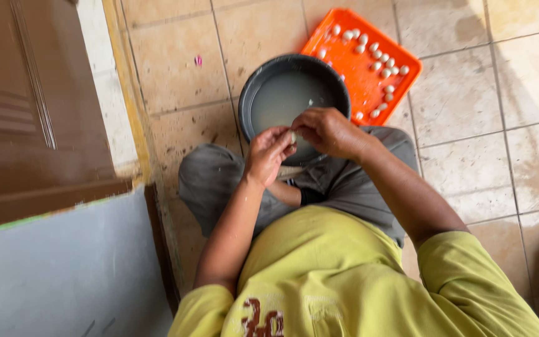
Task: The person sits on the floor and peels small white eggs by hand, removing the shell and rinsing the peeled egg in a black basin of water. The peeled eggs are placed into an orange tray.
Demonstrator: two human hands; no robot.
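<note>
While two hands pinch one pale piece (292, 135), one basin (251, 93), one tray (407, 78)

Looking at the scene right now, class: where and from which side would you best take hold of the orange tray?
Probably by the raised rim of the orange tray at its bare right corner, coming in from the open tile floor. The tray lies flat, small white pieces cover its middle, and the dark basin overlaps its left side, so that edge is blocked.

Tiled floor (469, 93) under dark basin (294, 65) and orange tray (350, 68)
</note>
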